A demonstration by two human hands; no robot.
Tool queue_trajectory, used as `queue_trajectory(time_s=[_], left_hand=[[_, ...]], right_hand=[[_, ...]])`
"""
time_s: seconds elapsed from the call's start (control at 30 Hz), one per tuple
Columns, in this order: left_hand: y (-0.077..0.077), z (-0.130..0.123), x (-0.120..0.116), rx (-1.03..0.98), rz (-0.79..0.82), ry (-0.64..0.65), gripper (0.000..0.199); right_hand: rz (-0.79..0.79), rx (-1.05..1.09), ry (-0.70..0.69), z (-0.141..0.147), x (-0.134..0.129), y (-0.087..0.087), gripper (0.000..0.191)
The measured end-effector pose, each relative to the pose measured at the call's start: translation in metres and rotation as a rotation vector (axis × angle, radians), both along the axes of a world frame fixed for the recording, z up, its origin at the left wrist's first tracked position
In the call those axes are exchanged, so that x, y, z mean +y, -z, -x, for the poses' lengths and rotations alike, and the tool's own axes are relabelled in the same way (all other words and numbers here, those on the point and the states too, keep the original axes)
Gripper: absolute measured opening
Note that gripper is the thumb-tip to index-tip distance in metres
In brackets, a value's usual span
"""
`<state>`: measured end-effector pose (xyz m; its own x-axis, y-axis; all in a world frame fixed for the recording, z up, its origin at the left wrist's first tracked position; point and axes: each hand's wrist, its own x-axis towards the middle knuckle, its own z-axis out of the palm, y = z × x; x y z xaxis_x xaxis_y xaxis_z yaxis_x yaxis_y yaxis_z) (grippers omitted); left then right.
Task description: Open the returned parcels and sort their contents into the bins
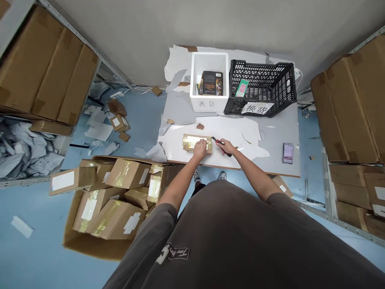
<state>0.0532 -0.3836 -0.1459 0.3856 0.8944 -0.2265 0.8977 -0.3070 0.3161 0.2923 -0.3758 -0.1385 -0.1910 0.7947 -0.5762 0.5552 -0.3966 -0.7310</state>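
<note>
A small taped cardboard box (189, 141) with a shiny label lies near the front edge of the white work table (275, 166). My left hand (201, 149) rests on the box's right part, fingers curled over its top. Just right of the box, my right hand (226, 147) is wrapped round a red and black utility knife (229, 154). The knife's dark tip points up and left, close to the box's right end; whether they touch is hard to tell.
Behind stand a white foam box (209, 104) with books and a black crate (261, 98) holding a green packet. A phone (287, 153) lies right. A large carton (70, 237) full of boxes stands lower left. Shelves of cartons (357, 108) flank the table.
</note>
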Motion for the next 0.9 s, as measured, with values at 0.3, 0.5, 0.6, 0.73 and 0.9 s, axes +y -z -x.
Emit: queue_trajectory(time_s=[0.3,0.5,0.6,0.73,0.9], left_hand=[[0.004,0.001,0.000,-0.017,0.043,-0.025,0.084],[0.003,0.000,0.000,-0.005,0.085,-0.010,0.098],[0.000,-0.003,0.002,0.020,0.113,-0.016,0.099],[-0.008,-0.007,0.003,0.038,0.130,0.004,0.096],[-0.018,-0.009,0.006,0.110,0.160,-0.018,0.087]], right_hand=[[-0.096,-0.358,-0.522,-0.002,0.024,-0.014,0.027],[0.059,-0.300,-0.553,0.006,0.035,-0.015,0.029],[0.247,-0.101,-0.382,0.003,0.028,-0.011,0.033],[0.390,0.072,-0.229,0.000,0.017,-0.009,0.043],[0.495,0.123,-0.202,-0.001,0.015,-0.008,0.049]])
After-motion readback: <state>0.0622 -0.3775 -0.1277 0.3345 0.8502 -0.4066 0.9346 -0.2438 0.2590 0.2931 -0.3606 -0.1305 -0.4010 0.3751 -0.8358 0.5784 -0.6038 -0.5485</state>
